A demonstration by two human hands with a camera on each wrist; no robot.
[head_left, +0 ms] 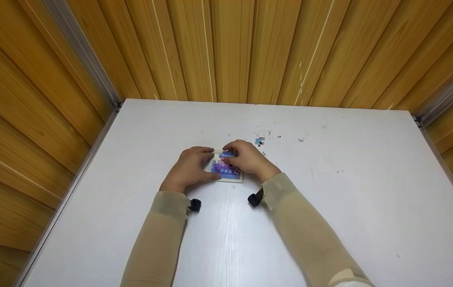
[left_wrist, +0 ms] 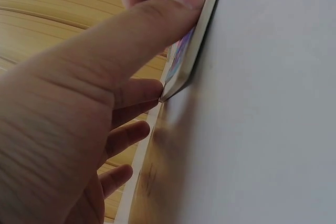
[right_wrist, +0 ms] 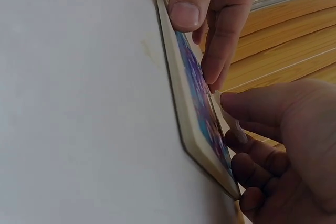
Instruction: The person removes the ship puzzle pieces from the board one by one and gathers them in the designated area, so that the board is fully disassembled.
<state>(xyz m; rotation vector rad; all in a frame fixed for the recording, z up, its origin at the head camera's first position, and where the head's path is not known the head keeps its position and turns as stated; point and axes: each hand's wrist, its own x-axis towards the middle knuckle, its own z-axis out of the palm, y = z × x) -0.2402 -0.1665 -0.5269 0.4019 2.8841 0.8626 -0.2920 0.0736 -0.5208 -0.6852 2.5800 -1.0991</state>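
A small jigsaw puzzle board (head_left: 231, 180) with a pale frame lies on the white table, its picture mostly purple and blue. My left hand (head_left: 188, 169) grips the board's left side, thumb on the near edge and fingertips at the far left corner. Over the board's right side, my right hand (head_left: 248, 158) pinches a thin puzzle piece (right_wrist: 229, 118) between thumb and finger. In the right wrist view the piece stands tilted close over the picture, its other fingers by the frame's corner. The right fingers hide part of the picture in the head view.
A few coloured puzzle pieces (head_left: 259, 141) lie just beyond the right hand. Small dark marks and specks (head_left: 279, 136) dot the white table (head_left: 350, 199) around there. Wood-patterned walls (head_left: 230, 52) stand behind the table and at its sides.
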